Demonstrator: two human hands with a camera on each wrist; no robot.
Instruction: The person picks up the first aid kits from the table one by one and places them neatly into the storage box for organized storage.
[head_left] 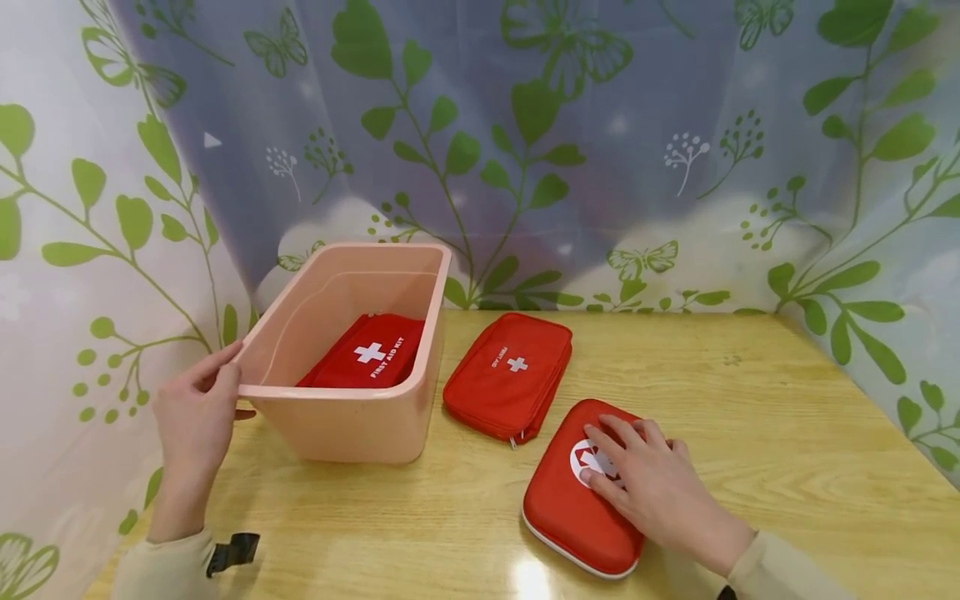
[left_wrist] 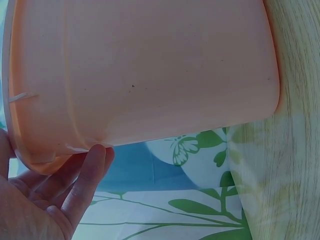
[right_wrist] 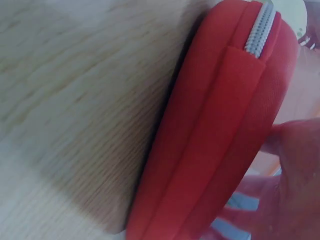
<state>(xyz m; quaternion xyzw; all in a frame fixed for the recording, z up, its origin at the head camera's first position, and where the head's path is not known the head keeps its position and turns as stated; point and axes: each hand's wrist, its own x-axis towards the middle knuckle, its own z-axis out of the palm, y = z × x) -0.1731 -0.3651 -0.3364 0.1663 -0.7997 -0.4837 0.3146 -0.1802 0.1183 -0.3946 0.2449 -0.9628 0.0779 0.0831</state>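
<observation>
At the left, my left hand (head_left: 193, 421) grips the rim of a pink plastic bin (head_left: 352, 427) at its near left corner. The left wrist view shows the fingers (left_wrist: 90, 172) bent under that rim against the outer wall. Inside the bin lies a red first aid kit pouch (head_left: 375, 354), white cross up. My right hand (head_left: 656, 479) rests with spread fingers on top of a red hard-shell first aid case (head_left: 566, 512), partly covering its round white emblem. In the right wrist view the case's side and a grey zipper (right_wrist: 260, 30) show.
Between the bin and the hard case, a second flat red first aid pouch (head_left: 506, 375) lies on the wooden table (head_left: 750, 400), its zipper pulls toward me. Behind and at both sides hangs a leaf-and-butterfly patterned curtain (head_left: 637, 183).
</observation>
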